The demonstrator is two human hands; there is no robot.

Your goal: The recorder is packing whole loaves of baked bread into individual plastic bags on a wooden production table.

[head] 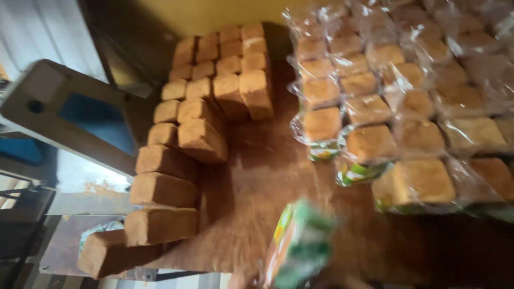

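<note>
We are looking down at a blurred bagged loaf (297,246) at the near edge of the brown bench (257,171); our hands are hardly showing beneath it, so we cannot tell whether they are pinching it or spread. To handle it well, we judge a supported, gentle hold is wanted, as soft bread dents. Its clear wrapper is carrying a green, yellow and orange label. To the right, wrapped loaves (407,101) are lying in rows, green labels at their near ends. To the left, bare loaves (201,115) are stacked in lines.
</note>
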